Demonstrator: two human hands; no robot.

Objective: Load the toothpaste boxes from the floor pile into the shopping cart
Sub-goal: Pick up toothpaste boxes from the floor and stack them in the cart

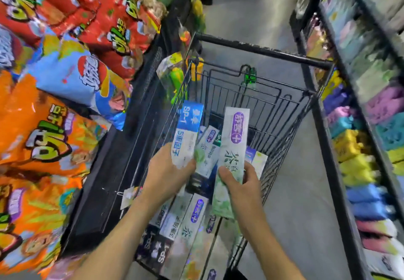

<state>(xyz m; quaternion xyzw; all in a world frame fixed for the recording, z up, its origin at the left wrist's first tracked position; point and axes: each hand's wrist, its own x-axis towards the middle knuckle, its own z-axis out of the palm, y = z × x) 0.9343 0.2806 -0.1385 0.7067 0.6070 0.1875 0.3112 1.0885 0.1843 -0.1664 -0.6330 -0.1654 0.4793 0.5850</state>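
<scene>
The left hand (168, 166) is gripping the blue-and-white toothpaste box (187, 135) by its near end and the right hand (240, 183) is pinching the green-and-white toothpaste box (232, 155) at mid-length, both over the shopping cart (284, 104). Being light, stiff, glossy cartons, they are likely asking for a side grip, not a squeeze. More toothpaste boxes (190, 225) are lying below the hands; snack bags (65, 78) are crowding the left, shelves (360, 126) the right.

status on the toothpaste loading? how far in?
Done: several toothpaste boxes already lie in the cart. In hand: left hand holds a blue box, right hand a green-and-white box, both over the basket. Left: dropping those two; the floor pile is out of view.
</scene>
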